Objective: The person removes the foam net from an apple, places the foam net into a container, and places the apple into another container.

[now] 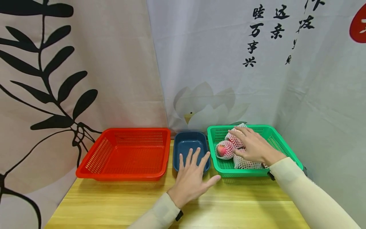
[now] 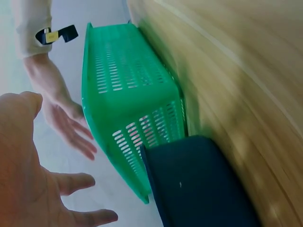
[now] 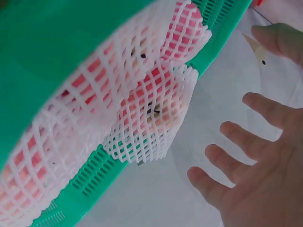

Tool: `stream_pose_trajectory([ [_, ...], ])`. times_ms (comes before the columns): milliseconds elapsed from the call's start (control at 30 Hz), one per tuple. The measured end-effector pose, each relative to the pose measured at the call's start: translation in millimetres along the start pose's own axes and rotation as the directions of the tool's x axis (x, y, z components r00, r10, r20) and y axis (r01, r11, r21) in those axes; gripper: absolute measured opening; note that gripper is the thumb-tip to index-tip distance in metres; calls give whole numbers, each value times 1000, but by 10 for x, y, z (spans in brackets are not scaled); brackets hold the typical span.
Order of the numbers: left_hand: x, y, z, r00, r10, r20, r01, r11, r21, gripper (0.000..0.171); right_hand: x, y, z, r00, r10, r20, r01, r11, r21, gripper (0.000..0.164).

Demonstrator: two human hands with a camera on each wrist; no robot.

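Note:
Over the front of a small dark blue tray, my left hand spreads its fingers and holds nothing. My right hand hovers above the green basket, fingers extended, with nothing in its grasp. Inside that basket lie several red-pink fruits in white foam nets; one netted fruit sits at the left, and another shows near the far rim in the right wrist view. The right hand partly hides the fruits in the head view. In the left wrist view the green basket stands beside the blue tray.
A red basket stands to the left of the blue tray, with nothing in it. All three containers rest on a wooden table. Behind them hangs a printed cloth with leaves and characters, right at the table's back edge.

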State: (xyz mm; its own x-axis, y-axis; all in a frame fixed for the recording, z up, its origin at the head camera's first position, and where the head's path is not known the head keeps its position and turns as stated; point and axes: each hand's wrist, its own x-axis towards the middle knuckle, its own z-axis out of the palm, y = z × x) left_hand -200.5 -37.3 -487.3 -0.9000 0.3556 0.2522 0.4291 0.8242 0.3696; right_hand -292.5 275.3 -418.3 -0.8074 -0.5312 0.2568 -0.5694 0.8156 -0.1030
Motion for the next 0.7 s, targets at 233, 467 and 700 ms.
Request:
stream_pose_trajectory([
  [233,119,-17,225,999,22,-25,-21,998,51,102,53,59,-23,998,25,51,-26,1000,12,78],
  [467,147,153,133,1000,0,16,-1,998,56,96,133,102,-59,995,46,93,-49,999,21,79],
  [700,194,187,180,1000,5,9,-6,998,56,97,227,167,-35,992,46,122,-51,998,39,78],
])
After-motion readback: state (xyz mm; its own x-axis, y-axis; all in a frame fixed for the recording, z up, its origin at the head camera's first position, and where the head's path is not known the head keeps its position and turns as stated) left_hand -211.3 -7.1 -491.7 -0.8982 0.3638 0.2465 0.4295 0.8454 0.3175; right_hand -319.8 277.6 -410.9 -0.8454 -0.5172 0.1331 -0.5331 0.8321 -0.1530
